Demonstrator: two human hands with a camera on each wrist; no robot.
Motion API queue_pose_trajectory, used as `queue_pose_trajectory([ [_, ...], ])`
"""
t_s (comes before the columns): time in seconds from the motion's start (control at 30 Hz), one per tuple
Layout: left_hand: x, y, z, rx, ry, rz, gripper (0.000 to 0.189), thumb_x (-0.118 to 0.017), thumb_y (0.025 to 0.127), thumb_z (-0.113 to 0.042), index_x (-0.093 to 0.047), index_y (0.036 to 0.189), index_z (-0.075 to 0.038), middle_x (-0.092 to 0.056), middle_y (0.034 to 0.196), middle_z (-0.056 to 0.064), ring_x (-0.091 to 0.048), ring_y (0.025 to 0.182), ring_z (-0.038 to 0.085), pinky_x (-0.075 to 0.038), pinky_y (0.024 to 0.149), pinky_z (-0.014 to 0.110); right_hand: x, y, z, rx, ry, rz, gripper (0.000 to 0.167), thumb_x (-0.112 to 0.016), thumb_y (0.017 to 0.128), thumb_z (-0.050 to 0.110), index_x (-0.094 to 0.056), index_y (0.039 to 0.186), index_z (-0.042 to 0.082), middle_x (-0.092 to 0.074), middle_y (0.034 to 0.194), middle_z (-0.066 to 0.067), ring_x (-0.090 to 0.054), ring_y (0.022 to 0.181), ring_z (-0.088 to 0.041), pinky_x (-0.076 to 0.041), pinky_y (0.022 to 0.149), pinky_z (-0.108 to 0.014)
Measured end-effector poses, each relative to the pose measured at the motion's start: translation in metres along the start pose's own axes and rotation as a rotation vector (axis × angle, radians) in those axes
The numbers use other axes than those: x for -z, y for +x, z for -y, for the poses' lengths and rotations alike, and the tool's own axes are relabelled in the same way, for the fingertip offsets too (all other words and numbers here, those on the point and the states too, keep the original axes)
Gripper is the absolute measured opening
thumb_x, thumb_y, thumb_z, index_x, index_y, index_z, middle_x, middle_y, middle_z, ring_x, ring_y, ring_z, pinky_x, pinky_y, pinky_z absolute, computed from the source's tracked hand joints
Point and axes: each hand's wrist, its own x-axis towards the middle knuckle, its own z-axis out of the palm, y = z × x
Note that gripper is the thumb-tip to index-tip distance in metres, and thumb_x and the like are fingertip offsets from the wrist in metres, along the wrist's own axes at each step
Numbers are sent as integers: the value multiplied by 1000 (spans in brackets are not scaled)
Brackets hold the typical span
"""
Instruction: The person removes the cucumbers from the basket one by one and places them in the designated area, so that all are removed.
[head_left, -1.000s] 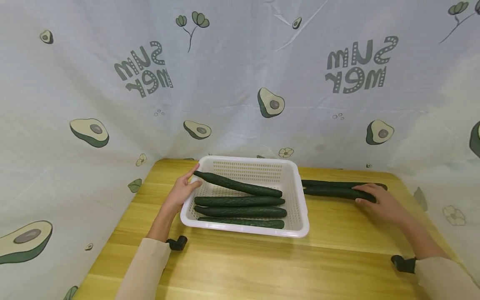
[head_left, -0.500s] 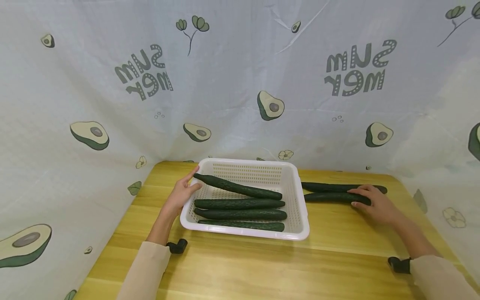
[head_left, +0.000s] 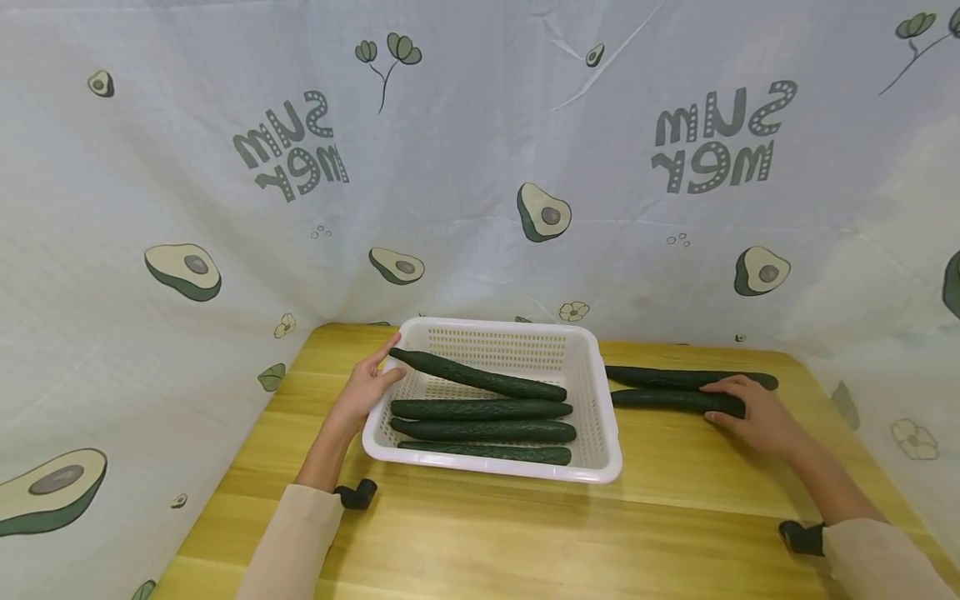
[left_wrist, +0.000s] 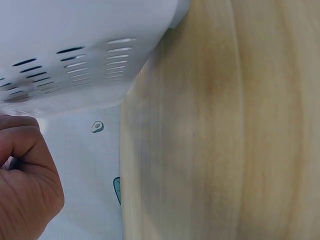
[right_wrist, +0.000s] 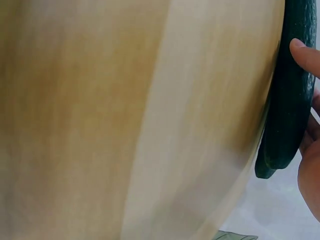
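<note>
The wooden table (head_left: pixel 480 542) bears a white basket (head_left: pixel 491 470) and, beside it, two cucumbers (head_left: pixel 660 400).

Green cucumbers (head_left: pixel 482 409) — 4 in basket (head_left: pixel 491 468)

Curtain (head_left: pixel 465 133) behind table (head_left: pixel 480 542); basket (head_left: pixel 517 348) on table, slightly L of ctr., nr. rear edge; in basket, three front cukes (head_left: pixel 483 409), approx. parallel, running L–R, one behind another; behind these, slanted cuke (head_left: pixel 480 376), L end up at L rim, R end lower, nr. R wall; R of basket, on table, near cuke (head_left: pixel 660 400) w/ far cuke (head_left: pixel 675 378) just behind, extending farther R; L grip (head_left: pixel 363 390) at basket's L rim; R grip (head_left: pixel 759 419) on near cuke's R end.
</note>
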Motion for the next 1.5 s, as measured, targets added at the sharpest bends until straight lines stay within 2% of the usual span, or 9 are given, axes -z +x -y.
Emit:
queue_pose_trajectory([
  [0.2,-1,0,0,6,2,6,70,-56,104,-11,-28,164,-34,-61,139,29,-67,115,46,-61,88,48,3,2,2,-53,29,16,40,-76,94,21,-66,126,0,-56,131,-31,-48,121,-55,-39,93,-72],
  [0.37,-1,1,2,7,6,5,70,-57,104,-12,-28,164,-34,-61,140,28,-67,115,45,-59,91,53,7,8,9,-67,41,24,43,-73,97,26,-64,130,-1,-56,133,-31,-48,122,-56,-39,94,-71],
  [0.7,-1,1,2,8,2,-2,70,-57,103,-11,-29,164,-32,-63,132,32,-69,112,45,-59,91,53,15,31,42,-79,47,23,46,-68,101,29,-61,137,1,-60,133,-30,-52,122,-52,-40,96,-71],
  [0.8,-1,1,2,9,2,1,70,-57,103,-11,-29,164,-31,-62,135,31,-68,114,46,-60,90,52,17,39,54,-69,56,17,45,-67,101,28,-61,137,2,-61,131,-28,-55,119,-49,-42,96,-70],
  [1.03,-2,2,3,10,6,1,70,-58,103,-11,-29,164,-33,-64,138,24,-67,116,45,-61,89,49,17,60,81,19,50,-33,42,-70,100,25,-64,133,1,-65,125,-23,-59,115,-44,-45,95,-68],
  [1.27,0,2,2,16,23,4,70,-59,103,-14,-30,163,-35,-73,98,34,-74,97,42,-62,75,34,19,77,110,20,105,-20,42,-69,100,26,-63,136,5,-64,131,-20,-58,120,-44,-45,99,-69],
  [1.33,-1,2,1,16,20,5,70,-59,103,-13,-30,163,-35,-75,99,28,-75,96,37,-62,76,33,18,82,118,35,111,-19,42,-70,99,24,-64,136,5,-65,132,-19,-58,121,-43,-45,99,-69],
  [1.43,-1,0,-1,19,21,5,71,-59,103,-13,-29,163,-35,-73,74,13,-75,77,25,-61,73,31,17,92,131,65,125,-2,42,-69,100,27,-64,136,6,-65,133,-18,-59,122,-42,-46,100,-68],
  [1.5,-2,-2,-6,28,23,7,71,-59,103,-12,-29,163,-33,-66,61,6,-71,67,19,-61,71,30,16,99,139,76,145,24,43,-69,100,29,-64,137,7,-65,135,-17,-59,123,-40,-46,101,-67],
])
